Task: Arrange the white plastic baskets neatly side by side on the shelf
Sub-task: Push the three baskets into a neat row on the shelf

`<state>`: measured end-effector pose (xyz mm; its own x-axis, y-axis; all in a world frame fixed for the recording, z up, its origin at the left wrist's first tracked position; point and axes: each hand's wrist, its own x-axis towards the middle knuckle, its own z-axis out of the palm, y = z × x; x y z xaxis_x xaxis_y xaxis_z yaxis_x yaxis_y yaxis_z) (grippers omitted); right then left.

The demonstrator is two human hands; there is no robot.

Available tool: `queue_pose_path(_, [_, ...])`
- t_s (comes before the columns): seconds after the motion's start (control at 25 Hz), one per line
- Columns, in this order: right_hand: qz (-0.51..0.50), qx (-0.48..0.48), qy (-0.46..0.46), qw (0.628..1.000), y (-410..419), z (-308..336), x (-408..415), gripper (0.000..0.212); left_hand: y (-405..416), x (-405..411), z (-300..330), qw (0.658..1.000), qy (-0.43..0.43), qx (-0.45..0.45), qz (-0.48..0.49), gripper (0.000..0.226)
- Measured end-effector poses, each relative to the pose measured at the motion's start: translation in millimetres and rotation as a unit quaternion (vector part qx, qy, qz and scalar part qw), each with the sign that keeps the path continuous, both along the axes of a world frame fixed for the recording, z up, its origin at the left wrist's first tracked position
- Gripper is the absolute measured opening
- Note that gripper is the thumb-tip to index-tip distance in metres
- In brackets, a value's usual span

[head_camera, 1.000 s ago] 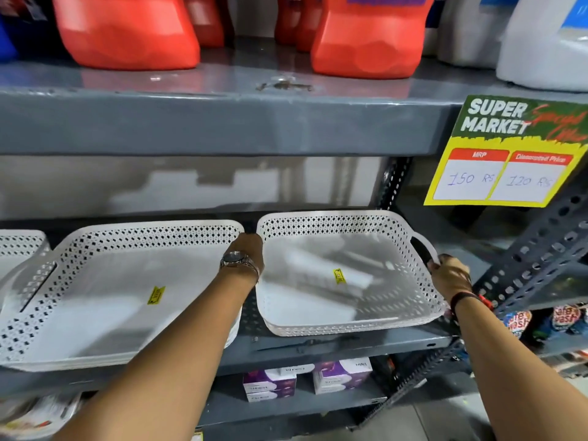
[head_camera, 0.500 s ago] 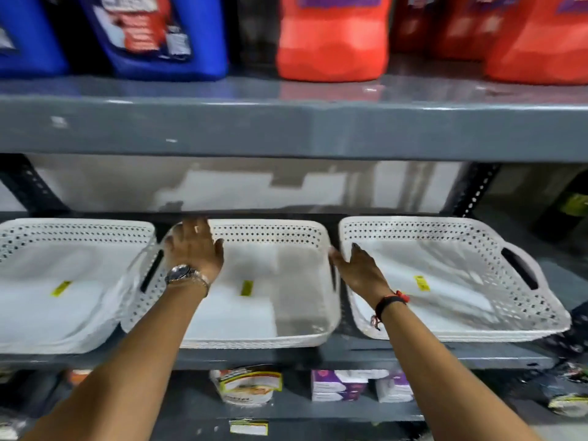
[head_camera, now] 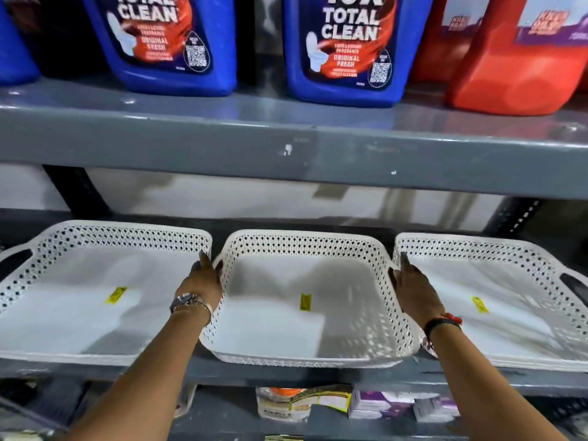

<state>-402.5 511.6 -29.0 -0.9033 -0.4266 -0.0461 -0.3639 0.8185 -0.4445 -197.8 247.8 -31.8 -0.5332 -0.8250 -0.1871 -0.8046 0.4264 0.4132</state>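
Three white perforated plastic baskets stand in a row on the grey shelf (head_camera: 191, 374), each with a yellow sticker inside. The left basket (head_camera: 127, 237) and the right basket (head_camera: 493, 249) lie flat. Between them the middle basket (head_camera: 305, 246) sits a little forward, its front rim near the shelf edge. My left hand (head_camera: 203, 281), with a wristwatch, grips the middle basket's left handle, in the gap beside the left basket. My right hand (head_camera: 412, 291), with a black and red wristband, grips its right handle against the right basket.
The upper shelf (head_camera: 286, 148) hangs low over the baskets and carries blue cleaner bottles (head_camera: 171, 43) and red bottles (head_camera: 521, 68). Dark upright posts (head_camera: 73, 192) stand at the back. Small boxes and packets (head_camera: 381, 405) lie on the shelf below.
My hands left the right basket, reached over the middle one with fingers spread, and now hold it by both sides. The view has swung to the left.
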Motion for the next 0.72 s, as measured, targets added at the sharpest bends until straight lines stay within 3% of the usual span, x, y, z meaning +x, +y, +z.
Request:
queue_pose_path(0.2, [-0.008,0.029,0.027,0.999,-8.4,-8.0,4.5,0.055,9.9,-3.9,3.0,0.998,-0.044,-0.042,-0.027,0.055])
queue_pose_path(0.48, [0.004,0.083,0.072,0.994,-19.3,-12.4,-7.1,0.062,-4.6,-27.7,-6.7,0.998,-0.013,-0.06,-0.027,0.058])
queue_pose_path(0.72, [0.014,0.046,0.087,0.995,-35.4,-10.8,-27.6,0.062,-20.9,-47.7,-9.4,0.996,0.004,-0.074,-0.049,0.061])
